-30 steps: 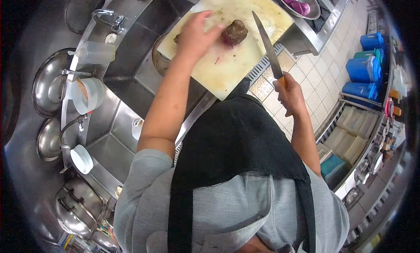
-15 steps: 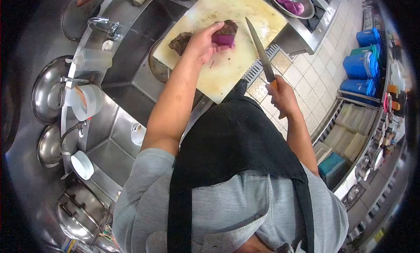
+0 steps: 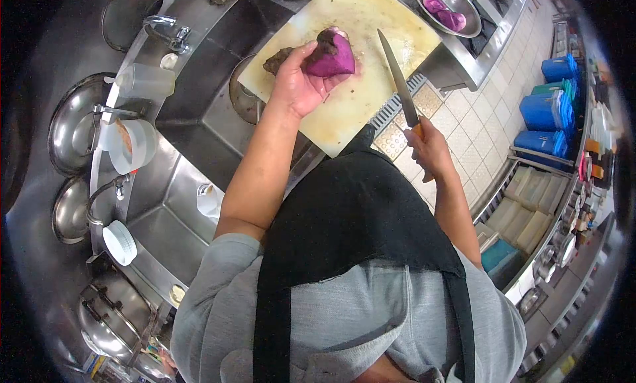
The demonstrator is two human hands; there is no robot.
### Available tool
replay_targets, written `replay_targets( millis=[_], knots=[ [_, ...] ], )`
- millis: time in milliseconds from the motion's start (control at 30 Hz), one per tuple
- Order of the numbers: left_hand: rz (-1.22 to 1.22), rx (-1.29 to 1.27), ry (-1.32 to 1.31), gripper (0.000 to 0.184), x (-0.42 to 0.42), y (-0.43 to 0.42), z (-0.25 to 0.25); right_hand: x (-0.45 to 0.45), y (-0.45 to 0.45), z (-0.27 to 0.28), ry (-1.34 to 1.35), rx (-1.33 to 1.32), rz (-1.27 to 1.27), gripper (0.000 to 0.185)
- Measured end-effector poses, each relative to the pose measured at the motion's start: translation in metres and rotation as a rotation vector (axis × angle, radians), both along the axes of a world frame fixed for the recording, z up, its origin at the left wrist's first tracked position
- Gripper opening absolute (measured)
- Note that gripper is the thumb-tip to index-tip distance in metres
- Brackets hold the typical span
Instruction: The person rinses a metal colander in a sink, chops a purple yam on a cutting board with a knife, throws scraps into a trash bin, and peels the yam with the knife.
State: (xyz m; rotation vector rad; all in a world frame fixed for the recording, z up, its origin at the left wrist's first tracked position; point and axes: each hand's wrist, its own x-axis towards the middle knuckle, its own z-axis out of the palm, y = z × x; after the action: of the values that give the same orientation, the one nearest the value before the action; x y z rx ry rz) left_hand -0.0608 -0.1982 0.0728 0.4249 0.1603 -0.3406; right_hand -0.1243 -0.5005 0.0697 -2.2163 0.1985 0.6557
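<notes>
Cupping veg (image 3: 336,59), L hand (image 3: 298,85) palm-up

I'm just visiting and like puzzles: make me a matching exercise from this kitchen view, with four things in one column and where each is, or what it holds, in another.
Things:
1. knife
2. purple-and-brown piece
3. dark brown piece
4. metal bowl

Places or states:
A. lying on the cutting board
B. holding purple pieces
C. gripped in the right hand, blade pointing away from the person
D. held in the left hand

Right pairs: 1-C, 2-D, 3-A, 4-B
</notes>
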Motion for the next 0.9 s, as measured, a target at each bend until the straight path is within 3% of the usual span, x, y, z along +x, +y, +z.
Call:
replay_targets(
  millis=[133,200,233,400,733,833,900],
  knots=[
    [0.043,0.092,-0.107,0.038,-0.009,0.004,0.0,-0.001,0.0,-0.001,0.008,0.015,-0.01,0.033],
    [0.166,0.327,-0.131,0.044,-0.016,0.01,-0.006,-0.001,-0.001,-0.004,0.009,0.016,-0.011,0.033],
    [0.168,0.327,-0.131,0.044,-0.02,0.014,-0.008,-0.001,-0.004,-0.008,-0.003,0.005,-0.001,0.033],
    [0.211,0.092,-0.135,0.043,-0.038,0.028,-0.005,-0.001,0.003,0.001,-0.017,0.005,0.004,0.035],
    [0.261,0.094,-0.181,0.049,-0.05,0.032,-0.008,0.0,0.008,0.01,0.039,-0.006,-0.009,0.039],
    [0.272,0.087,-0.139,0.061,-0.051,0.026,-0.01,-0.002,0.006,0.003,0.036,0.008,-0.055,0.037],
    [0.268,-0.004,-0.061,0.06,-0.052,0.02,-0.004,-0.003,0.006,-0.004,-0.124,-0.058,-0.048,0.039]
  ],
)
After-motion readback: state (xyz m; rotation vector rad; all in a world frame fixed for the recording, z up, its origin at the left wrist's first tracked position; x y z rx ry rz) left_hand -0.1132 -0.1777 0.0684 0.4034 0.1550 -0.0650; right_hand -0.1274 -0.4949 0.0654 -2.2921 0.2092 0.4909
